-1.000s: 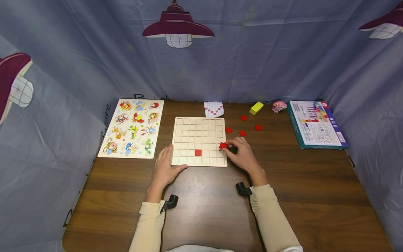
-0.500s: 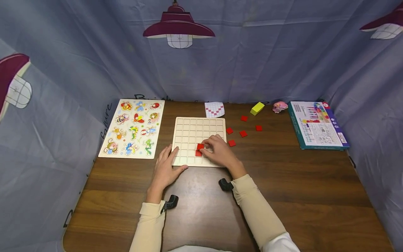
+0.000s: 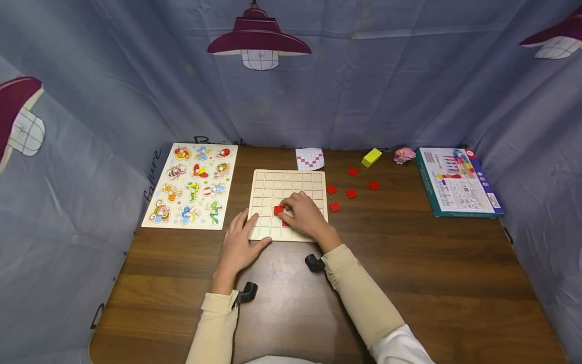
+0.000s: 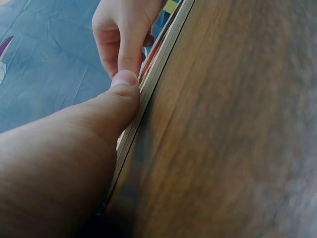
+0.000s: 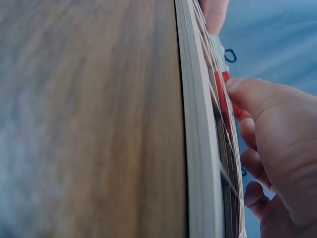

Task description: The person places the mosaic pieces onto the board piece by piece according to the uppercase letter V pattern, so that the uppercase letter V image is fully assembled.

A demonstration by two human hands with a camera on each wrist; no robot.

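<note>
A pale wooden grid board lies on the table in the head view. Between its thumb and fingers my right hand pinches a red square tile over the board's lower middle cells. A second red tile sits in a cell just nearer to me, partly hidden by that hand; in the right wrist view the red tile shows in the grid beside the thumb. My left hand rests at the board's near left corner, fingers extended along the left side and thumb at the front edge.
Several loose red tiles lie right of the board. Behind it is a pattern card. A yellow block, a pink figurine and a boxed game stand to the right. An insect puzzle lies at left.
My right hand has carried the pinched red tile leftward from the board's right edge, past the seated tile, to the cells up and left of it. The left hand stays at the corner.
</note>
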